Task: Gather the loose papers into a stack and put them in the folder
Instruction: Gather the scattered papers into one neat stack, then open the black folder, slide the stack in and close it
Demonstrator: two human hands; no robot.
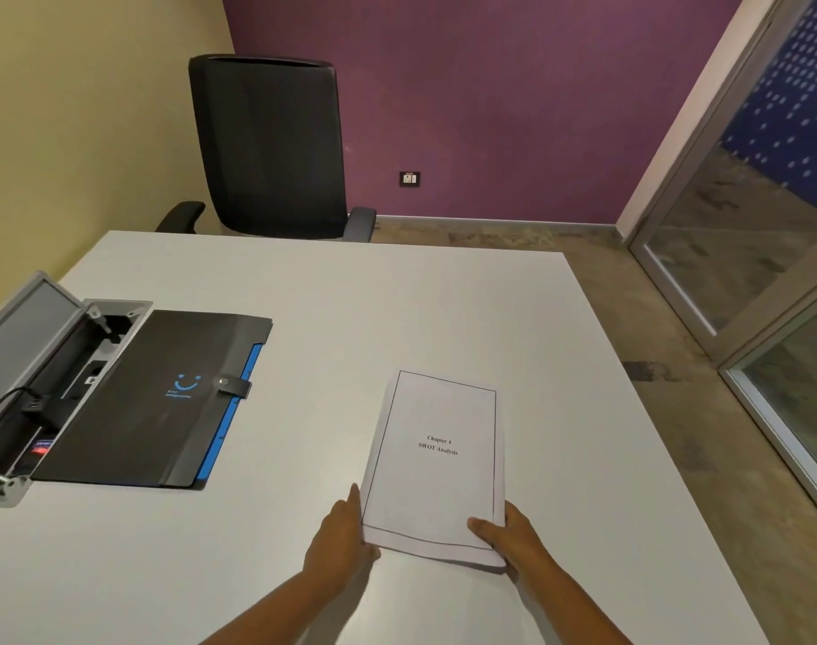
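At lower centre, the left hand (341, 535) presses straight fingers against the paper stack (437, 458); the right hand (513, 537) pinches its corner, fingers hidden underneath.

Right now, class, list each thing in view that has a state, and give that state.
paper stack: squared up, flat on the table.
folder: closed, strap over its flap.
cable box lid: open.
left hand: straight fingers against the stack's left edge.
right hand: thumb on top, gripping the near corner.

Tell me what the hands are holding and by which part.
The paper stack, at its near end: the right hand pinches the near-right corner, thumb on top; the left hand braces the near-left corner with straight fingers.
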